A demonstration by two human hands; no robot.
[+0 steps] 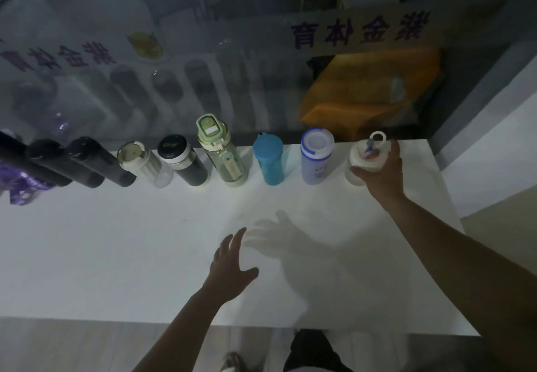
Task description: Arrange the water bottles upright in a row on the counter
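Head view: right grip [381, 174] clasps half-hidden white bottle [360, 159], left grip [230, 267] spread wide

I see a white counter [145, 255] carrying an upright row along its far edge: three black bottles [87, 165], a clear bottle [142, 162], a dark bottle [186, 162], a tall green bottle [222, 154], a blue bottle [268, 159], a pale blue bottle [316, 158] and a white bottle [361, 156]. A purple item [20, 188] lies at the left end.

Left edge cuts off leftmost black bottle [10, 154] and purple crumpled object [21, 190]. Right hand [380, 175] hides part of white ring-lidded bottle [359, 159].
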